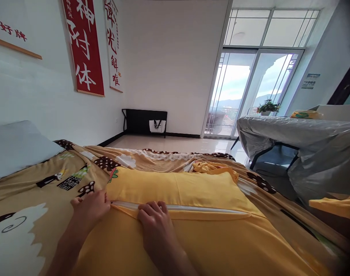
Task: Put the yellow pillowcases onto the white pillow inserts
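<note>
A yellow pillowcase [209, 241] lies across the bed in front of me, filled out flat and wide. A long slit runs across it, and a white strip [203, 208] shows inside the opening. My left hand [91, 207] is closed at the left end of the slit, its fingers pressed on the yellow cloth there. Over the lower edge of the slit, left of its middle, my right hand [154, 216] curls its fingers onto the fabric. Its fingertips are partly hidden. A small carrot-like print [114, 174] marks the case's far left corner.
Under the case spreads a patterned brown blanket [59, 161]. A pale pillow [22, 145] lies at left, and crumpled yellow cloth [212, 167] behind the case. A plastic-covered table [295, 126] stands at right, a folded black table [137, 120] by the wall.
</note>
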Demonstrator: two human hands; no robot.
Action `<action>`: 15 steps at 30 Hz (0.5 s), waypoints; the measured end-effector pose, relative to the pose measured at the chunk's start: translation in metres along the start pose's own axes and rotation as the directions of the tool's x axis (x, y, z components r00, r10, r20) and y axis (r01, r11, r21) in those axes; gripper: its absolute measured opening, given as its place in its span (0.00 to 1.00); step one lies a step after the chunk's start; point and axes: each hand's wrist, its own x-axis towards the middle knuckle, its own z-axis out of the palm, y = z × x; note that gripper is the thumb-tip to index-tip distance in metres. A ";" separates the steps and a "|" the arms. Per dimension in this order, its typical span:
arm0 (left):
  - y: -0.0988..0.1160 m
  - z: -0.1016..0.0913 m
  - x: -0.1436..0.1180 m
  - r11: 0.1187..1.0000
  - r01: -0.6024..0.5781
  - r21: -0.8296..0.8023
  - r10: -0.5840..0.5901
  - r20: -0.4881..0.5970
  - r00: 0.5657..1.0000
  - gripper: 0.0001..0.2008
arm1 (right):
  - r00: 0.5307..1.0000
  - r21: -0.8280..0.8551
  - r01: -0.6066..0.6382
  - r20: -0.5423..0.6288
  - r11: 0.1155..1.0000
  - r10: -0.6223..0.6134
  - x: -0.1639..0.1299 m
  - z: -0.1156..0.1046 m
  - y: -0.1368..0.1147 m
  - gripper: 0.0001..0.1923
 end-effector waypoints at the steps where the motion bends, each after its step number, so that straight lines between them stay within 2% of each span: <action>1: 0.000 -0.001 0.000 1.000 0.002 0.002 -0.002 0.007 1.000 0.12 | 1.000 -0.008 -0.013 -0.028 1.000 0.013 0.000 0.000 0.000 0.07; 5: 0.000 0.000 0.003 1.000 0.006 0.006 -0.006 0.002 1.000 0.13 | 0.985 -0.010 -0.130 -0.117 0.991 0.128 -0.001 -0.007 0.001 0.07; 8: -0.005 0.005 0.007 0.999 -0.050 -0.011 0.049 -0.037 0.998 0.13 | 0.974 0.004 -0.184 -0.137 0.983 0.183 -0.001 -0.016 0.002 0.07; 10: -0.009 0.008 0.009 0.990 -0.133 -0.056 0.126 -0.115 0.985 0.17 | 0.969 0.006 -0.203 -0.141 0.979 0.202 -0.001 -0.021 0.003 0.07; 12: -0.011 0.011 0.008 0.957 -0.267 -0.109 0.246 -0.171 0.954 0.23 | 0.961 0.010 -0.231 -0.156 0.973 0.230 -0.001 -0.026 0.006 0.08; 15: -0.006 0.011 0.003 0.836 -0.502 -0.221 0.489 -0.113 0.865 0.21 | 0.928 0.004 -0.304 -0.223 0.953 0.297 0.001 -0.030 0.011 0.09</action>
